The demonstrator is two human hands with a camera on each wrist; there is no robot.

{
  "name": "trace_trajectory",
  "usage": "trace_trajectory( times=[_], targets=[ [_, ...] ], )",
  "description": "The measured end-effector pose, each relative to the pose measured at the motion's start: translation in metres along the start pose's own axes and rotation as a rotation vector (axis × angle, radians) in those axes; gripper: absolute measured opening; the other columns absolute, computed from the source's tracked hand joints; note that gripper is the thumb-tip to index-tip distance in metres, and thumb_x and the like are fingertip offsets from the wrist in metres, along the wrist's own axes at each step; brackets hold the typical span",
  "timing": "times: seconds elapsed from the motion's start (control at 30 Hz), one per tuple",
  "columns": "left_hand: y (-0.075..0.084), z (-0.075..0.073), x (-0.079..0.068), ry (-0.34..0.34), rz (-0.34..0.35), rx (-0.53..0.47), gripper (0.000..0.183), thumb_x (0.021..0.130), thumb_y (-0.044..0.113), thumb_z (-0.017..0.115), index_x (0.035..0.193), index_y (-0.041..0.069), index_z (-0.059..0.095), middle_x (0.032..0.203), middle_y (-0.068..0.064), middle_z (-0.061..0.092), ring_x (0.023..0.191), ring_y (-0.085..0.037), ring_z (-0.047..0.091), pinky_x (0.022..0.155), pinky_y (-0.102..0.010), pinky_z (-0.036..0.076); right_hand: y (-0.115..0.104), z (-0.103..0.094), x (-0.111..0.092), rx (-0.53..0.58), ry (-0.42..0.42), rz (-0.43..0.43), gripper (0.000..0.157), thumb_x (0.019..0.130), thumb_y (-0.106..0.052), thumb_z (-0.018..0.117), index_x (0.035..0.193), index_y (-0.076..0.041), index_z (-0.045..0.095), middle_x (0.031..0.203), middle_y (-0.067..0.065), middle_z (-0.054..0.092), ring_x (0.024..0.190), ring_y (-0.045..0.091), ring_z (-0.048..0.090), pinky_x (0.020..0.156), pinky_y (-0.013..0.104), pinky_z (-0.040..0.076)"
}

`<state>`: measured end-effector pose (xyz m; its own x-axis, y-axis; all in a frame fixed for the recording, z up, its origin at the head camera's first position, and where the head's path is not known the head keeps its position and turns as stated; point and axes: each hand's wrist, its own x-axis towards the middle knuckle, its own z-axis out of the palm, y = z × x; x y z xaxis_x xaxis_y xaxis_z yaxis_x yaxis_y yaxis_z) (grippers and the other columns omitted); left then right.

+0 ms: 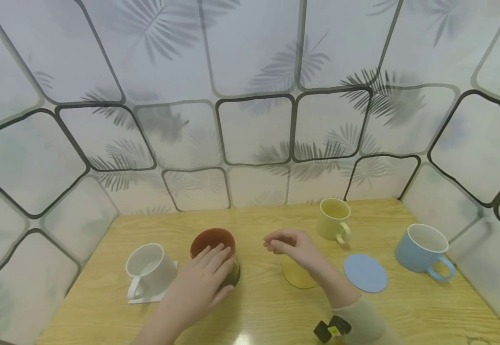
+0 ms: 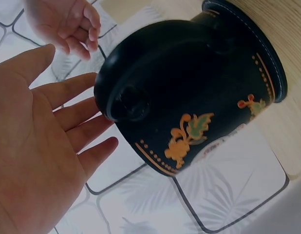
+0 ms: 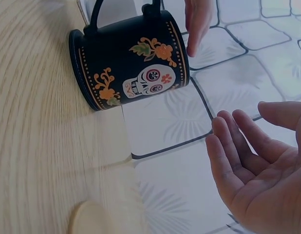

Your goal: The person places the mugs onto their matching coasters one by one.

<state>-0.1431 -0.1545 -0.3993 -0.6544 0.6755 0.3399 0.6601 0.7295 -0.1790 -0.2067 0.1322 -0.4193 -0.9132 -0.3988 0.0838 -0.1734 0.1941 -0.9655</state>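
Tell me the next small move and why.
Probably reach the right hand toward the yellow mug: that hand is empty, and the mug stands off the yellow coaster, whereas the white mug sits on a white coaster.

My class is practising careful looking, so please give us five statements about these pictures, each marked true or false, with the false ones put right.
1. The white cup stands on a white coaster. True.
2. The blue cup stands on the blue coaster. False: it stands apart from it, to the right in the head view.
3. The dark cup has a skull picture on its side. True.
4. The person's right grip is holding the yellow cup. False: it holds nothing, and that cup stands on the table.
5. Four cups are in view. True.
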Motion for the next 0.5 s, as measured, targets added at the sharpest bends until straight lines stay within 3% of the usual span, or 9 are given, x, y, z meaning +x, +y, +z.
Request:
trace_trajectory(
  times=[0.1, 0.27, 0.33, 0.5],
  targets=[
    [0.003, 0.003, 0.002, 0.012, 0.019, 0.014, 0.052, 0.096, 0.046, 0.075, 0.134, 0.011, 0.07, 0.146, -0.009, 0.067, 0.141, -0.029, 0.061, 0.122, -0.048, 0.048, 0.001, -0.004, -0.002, 0.009, 0.005, 0.011, 0.036, 0.108, -0.018, 0.062, 0.131, 0.009, 0.067, 0.126, 0.027, 0.073, 0.115, 0.034, 0.074, 0.104, 0.047, 0.062],
    [0.007, 0.007, 0.006, 0.01, 0.033, 0.012, 0.055, 0.095, 0.047, 0.075, 0.136, 0.011, 0.069, 0.145, -0.008, 0.067, 0.142, -0.028, 0.06, 0.124, -0.047, 0.046, 0.004, -0.014, -0.003, 0.043, 0.021, -0.003, 0.035, 0.108, -0.014, 0.06, 0.13, 0.013, 0.065, 0.126, 0.03, 0.072, 0.107, 0.014, 0.075, 0.099, 0.028, 0.062],
    [0.009, 0.008, 0.008, 0.002, 0.041, 0.004, 0.057, 0.095, 0.046, 0.075, 0.139, 0.01, 0.068, 0.146, -0.009, 0.067, 0.143, -0.028, 0.059, 0.125, -0.046, 0.044, 0.004, -0.018, -0.003, 0.044, 0.031, -0.013, 0.036, 0.108, -0.012, 0.059, 0.131, 0.016, 0.063, 0.126, 0.031, 0.072, 0.105, 0.008, 0.074, 0.098, 0.026, 0.062],
    [0.014, 0.009, 0.012, -0.054, 0.058, -0.006, 0.059, 0.099, 0.046, 0.071, 0.146, 0.011, 0.063, 0.153, -0.009, 0.062, 0.146, -0.027, 0.056, 0.128, -0.045, 0.041, 0.002, -0.028, -0.005, 0.039, 0.062, -0.005, 0.038, 0.108, -0.013, 0.059, 0.131, 0.016, 0.063, 0.127, 0.032, 0.072, 0.104, 0.007, 0.074, 0.096, 0.022, 0.061]
  ],
)
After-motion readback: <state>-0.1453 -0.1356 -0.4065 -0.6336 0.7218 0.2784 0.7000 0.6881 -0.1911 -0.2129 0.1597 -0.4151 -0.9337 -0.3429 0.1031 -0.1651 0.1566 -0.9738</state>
